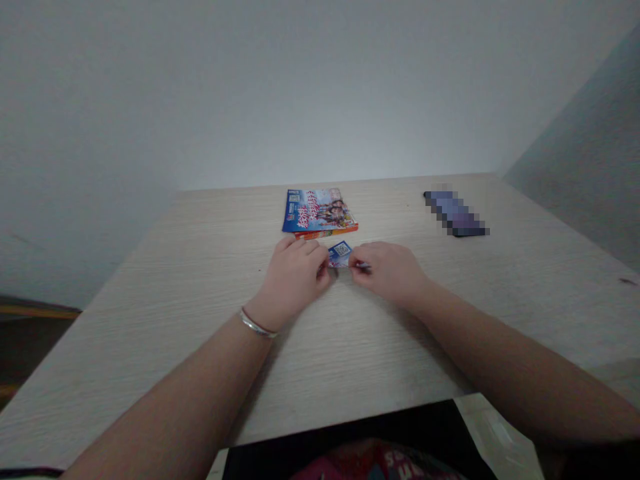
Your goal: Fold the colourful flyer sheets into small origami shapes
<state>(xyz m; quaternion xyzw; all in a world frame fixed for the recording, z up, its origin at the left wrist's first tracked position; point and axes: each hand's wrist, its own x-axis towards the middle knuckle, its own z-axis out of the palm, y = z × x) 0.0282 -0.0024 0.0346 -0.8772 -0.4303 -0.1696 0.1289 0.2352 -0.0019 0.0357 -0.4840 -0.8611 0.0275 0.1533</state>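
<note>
- A small blue card (341, 253) with a square printed code on its face sits between the two hands, low over the desk (200, 287); whether it touches the surface cannot be told
- The left hand (296, 270) is curled closed, knuckles up, its fingertips pinching the card's near-left edge
- The right hand (387, 270) is also closed, thumb and forefinger nipped on the card's right edge, where a thin purplish strip shows at the fingertips
- The two hands are near each other, with only the card between them
- A silver bracelet (257, 326) circles the left wrist, just behind the left hand
- A flat colourful box (317, 212), blue with pink lettering and an orange side, lies just beyond the left hand's knuckles, near the card but apart from it
- A dark, blurred oblong thing (456, 213) lies well beyond the right hand and off to its right; what it is cannot be told
</note>
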